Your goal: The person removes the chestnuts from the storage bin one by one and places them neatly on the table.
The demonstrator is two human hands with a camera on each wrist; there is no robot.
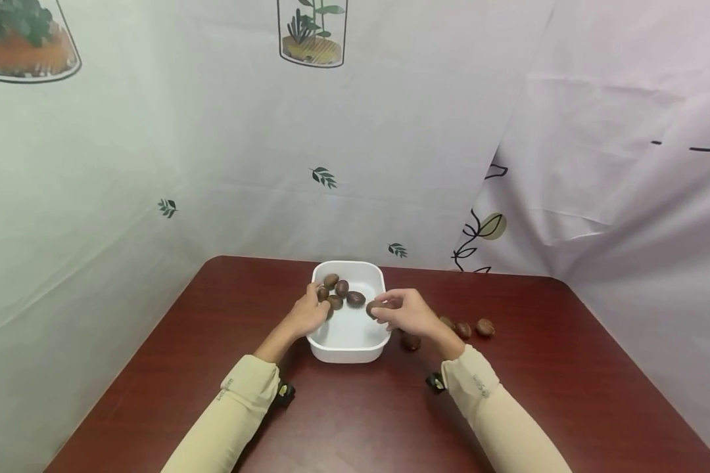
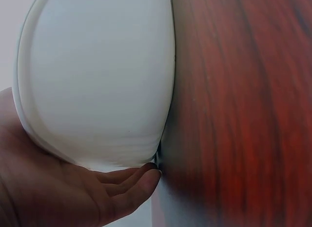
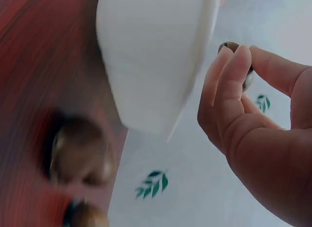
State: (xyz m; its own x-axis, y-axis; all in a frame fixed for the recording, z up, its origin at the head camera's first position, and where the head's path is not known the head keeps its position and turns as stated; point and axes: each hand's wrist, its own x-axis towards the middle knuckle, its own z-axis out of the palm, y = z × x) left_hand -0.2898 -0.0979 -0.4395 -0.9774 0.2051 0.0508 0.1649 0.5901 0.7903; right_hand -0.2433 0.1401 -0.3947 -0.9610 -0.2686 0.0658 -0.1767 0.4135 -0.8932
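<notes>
On the left, our left hand (image 1: pixel 309 316) is cupping the white tub's (image 1: pixel 349 341) rim, fingers loosely curled around it. Inside, brown nuts (image 1: pixel 343 292) are lying. Our right hand (image 1: pixel 405 312) is pinching one nut (image 1: pixel 374 307) over the tub; more loose nuts (image 1: pixel 473 328) are sitting rightward on the tabletop (image 1: pixel 355 414).

Right hand (image 3: pixel 253 119) pinches a brown nut (image 3: pixel 234 47) beside the white tub (image 3: pixel 151 56).

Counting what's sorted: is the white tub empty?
No. The white tub holds several brown nuts; more lie on the table beside it.
</notes>
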